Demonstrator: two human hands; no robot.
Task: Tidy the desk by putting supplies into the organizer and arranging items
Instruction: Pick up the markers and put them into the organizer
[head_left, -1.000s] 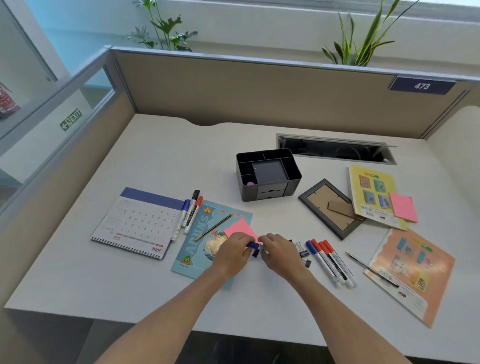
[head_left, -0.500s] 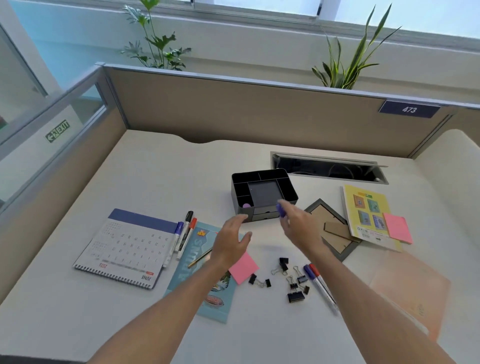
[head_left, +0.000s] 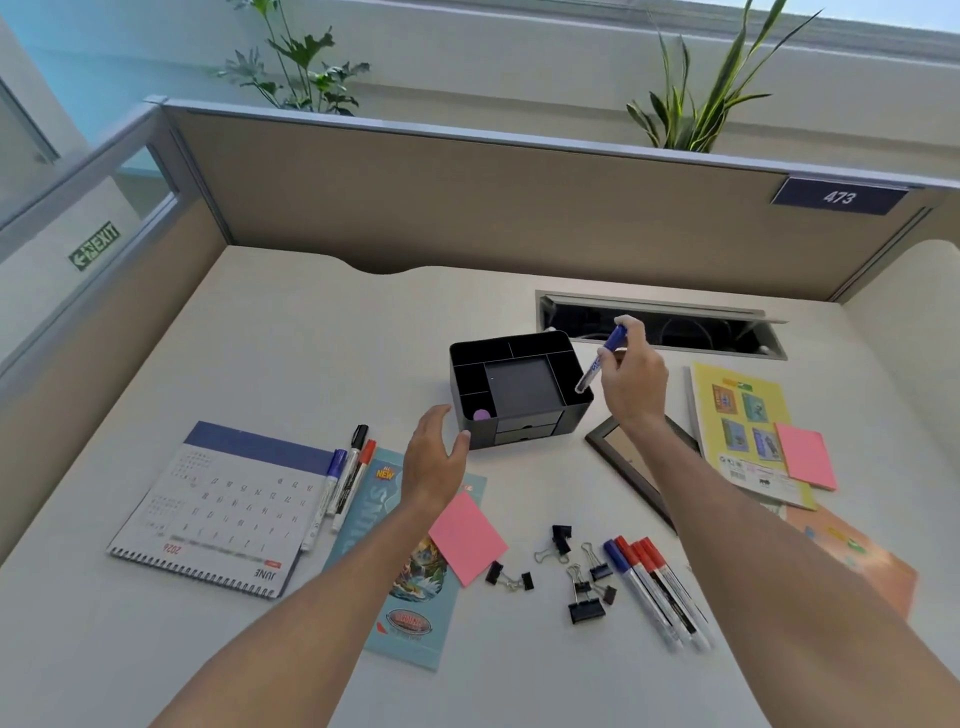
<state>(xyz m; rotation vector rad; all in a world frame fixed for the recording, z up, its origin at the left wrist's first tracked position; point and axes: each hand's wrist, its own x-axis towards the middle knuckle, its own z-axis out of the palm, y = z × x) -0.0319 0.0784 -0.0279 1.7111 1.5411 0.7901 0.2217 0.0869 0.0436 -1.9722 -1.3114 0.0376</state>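
Note:
A black desk organizer (head_left: 540, 415) with several compartments and two small drawers stands mid-desk; a purple item lies in its front-left slot. My right hand (head_left: 631, 382) pinches a blue-capped marker (head_left: 602, 361), tilted with its lower end over the organizer's right compartment. My left hand (head_left: 434, 457) hovers with relaxed fingers just left of the organizer's front corner, holding nothing. Several markers (head_left: 657, 592) lie at the front right, three more markers (head_left: 343, 480) beside the calendar. Black binder clips (head_left: 576, 577) are scattered in front.
A spiral calendar (head_left: 218, 512) lies at the left, a teal booklet (head_left: 410, 587) under a pink sticky pad (head_left: 467, 543). A picture frame (head_left: 623, 462), yellow booklet (head_left: 743, 431) with another pink pad (head_left: 808, 457) and an orange booklet (head_left: 857, 561) lie right. A cable slot (head_left: 660, 325) opens behind.
My right hand lifted a blue marker from the clip pile up to the organizer's right side. My left hand rose from the desk toward the organizer's front-left corner.

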